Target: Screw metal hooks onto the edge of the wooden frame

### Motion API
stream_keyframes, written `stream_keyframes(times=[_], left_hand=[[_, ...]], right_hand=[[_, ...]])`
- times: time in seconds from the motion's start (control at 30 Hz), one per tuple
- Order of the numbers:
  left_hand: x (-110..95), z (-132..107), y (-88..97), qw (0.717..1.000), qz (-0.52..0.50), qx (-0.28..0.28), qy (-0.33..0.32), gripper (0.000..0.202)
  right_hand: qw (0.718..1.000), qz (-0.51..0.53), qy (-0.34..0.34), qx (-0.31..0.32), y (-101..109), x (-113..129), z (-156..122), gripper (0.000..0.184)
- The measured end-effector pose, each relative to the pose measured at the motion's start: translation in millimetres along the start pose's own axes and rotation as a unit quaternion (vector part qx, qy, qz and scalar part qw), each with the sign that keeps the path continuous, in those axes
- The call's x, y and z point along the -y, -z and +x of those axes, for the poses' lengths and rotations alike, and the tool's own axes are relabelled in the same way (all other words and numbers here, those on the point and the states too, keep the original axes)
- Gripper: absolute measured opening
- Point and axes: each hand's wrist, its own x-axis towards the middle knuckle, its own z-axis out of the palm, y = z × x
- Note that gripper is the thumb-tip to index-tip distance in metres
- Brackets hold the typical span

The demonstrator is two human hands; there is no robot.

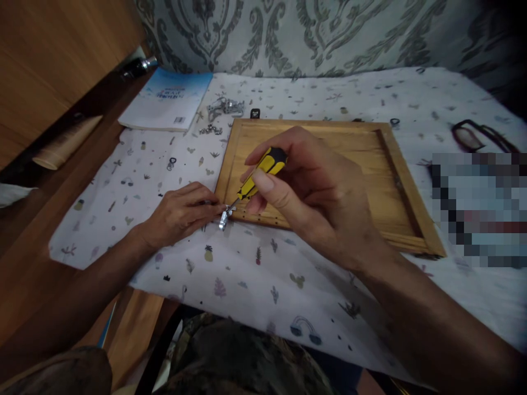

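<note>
My right hand grips a small screwdriver with a yellow and black handle. Its shaft slants down to a shiny silver metal fitting at the near left corner of a shallow wooden frame with a flat panel inside. At that same corner, my left hand has its fingers pressed together against the fitting and the wood. The fingertips partly cover the fitting, and the screw head is too small to make out. Small dark holes run along the frame's near edge. My right hand hides part of the panel.
Beyond the frame's far left corner lie a heap of silver metal fittings and a little pile of screws. A blue and white book rests at the back left. Dark-rimmed glasses lie at right on the patterned cloth.
</note>
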Motion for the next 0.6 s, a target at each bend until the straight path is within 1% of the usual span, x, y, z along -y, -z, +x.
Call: stream_keyframes(times=[0.1,0.2,0.3,0.33,0.43,0.6], left_hand=[[0,0,0.0,1.000,-0.006,-0.001,-0.001,0.014],[0,-1,0.6,1.000,-0.006,0.003,-0.001,0.015],[0,0,1.1,1.000,-0.002,0.005,0.002,0.016],[0,0,1.1,1.000,-0.001,0.005,0.002,0.016],[0,0,0.9,1.000,0.003,0.004,0.002,0.014],[0,0,0.9,1.000,0.000,0.011,0.004,0.012]], right_hand=[[1.000,0.015,-0.005,-0.012,-1,1,1,0.014],[0.997,0.056,-0.016,-0.048,-7,-1,2,0.027],[0.994,0.091,-0.023,-0.060,-11,-2,5,0.036],[0.993,0.099,-0.024,-0.057,-12,-3,6,0.035],[0.993,0.107,-0.025,-0.035,-10,-2,9,0.024],[0.996,0.090,-0.007,0.007,-4,0,10,0.020]])
